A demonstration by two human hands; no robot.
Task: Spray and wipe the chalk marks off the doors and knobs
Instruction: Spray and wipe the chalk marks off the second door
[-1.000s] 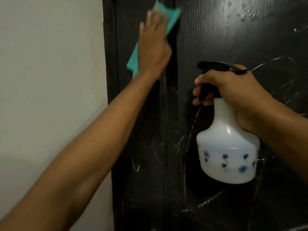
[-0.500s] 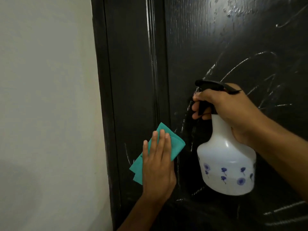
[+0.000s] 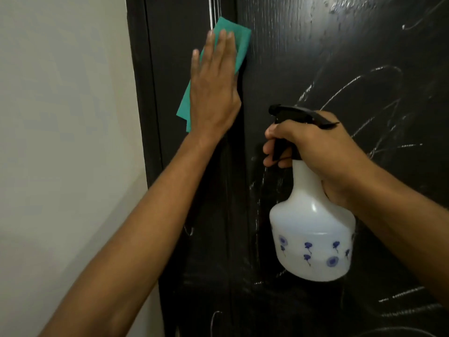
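A person's left arm reaches up and forward from the lower left, bare to the elbow, its left hand (image 3: 213, 93) laid flat with straight fingers (image 3: 224, 45) pointing upward and held close together, palm away from the camera. The right arm enters from the right edge, forearm angled up toward the centre; the right hand (image 3: 323, 152) is curled in a firm grip, knuckles uppermost, fingertips wrapped under at the left
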